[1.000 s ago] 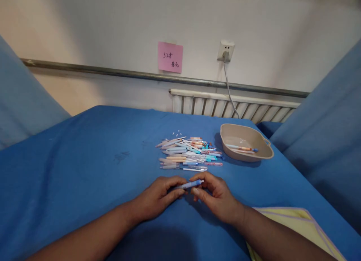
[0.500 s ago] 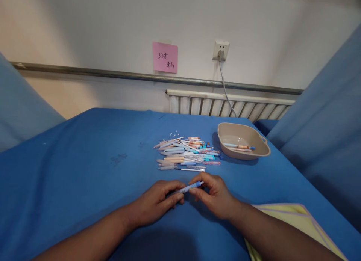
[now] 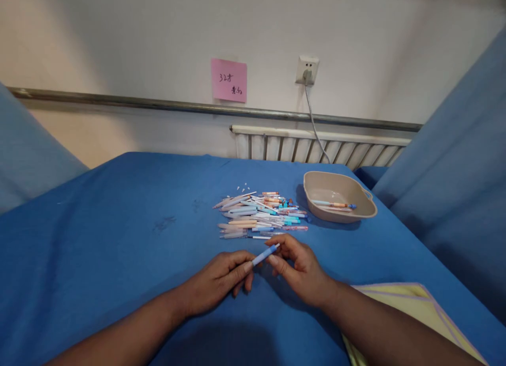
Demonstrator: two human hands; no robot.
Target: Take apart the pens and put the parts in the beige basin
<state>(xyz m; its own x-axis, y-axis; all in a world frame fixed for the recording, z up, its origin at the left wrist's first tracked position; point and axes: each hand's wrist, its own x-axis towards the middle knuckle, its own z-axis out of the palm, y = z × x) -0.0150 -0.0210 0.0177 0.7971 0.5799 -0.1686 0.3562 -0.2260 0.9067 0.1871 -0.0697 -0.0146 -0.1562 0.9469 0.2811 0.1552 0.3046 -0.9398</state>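
A light blue pen [image 3: 264, 255] is held between my two hands, tilted with its white tip up to the right. My left hand [image 3: 221, 279] pinches its lower left end between thumb and fingers. The thumb and fingers of my right hand [image 3: 298, 266] close round the upper end near the darker blue part. Just beyond lies a pile of pens and pen parts [image 3: 253, 216] in blue, peach, white and turquoise. Several tiny white pieces [image 3: 245, 187] lie behind the pile.
A beige basin [image 3: 336, 179] with a few pens in it stands right of the pile. A yellow cloth [image 3: 399, 297] lies at the lower right. Behind the blue-covered table [image 3: 118, 218] are a radiator [image 3: 288, 142], a metal rail and a plugged cable.
The pen has tilted more steeply, and its white tip has moved slightly up and left. My right fingers have risen a little, while my left thumb lies further along the pen's lower end.
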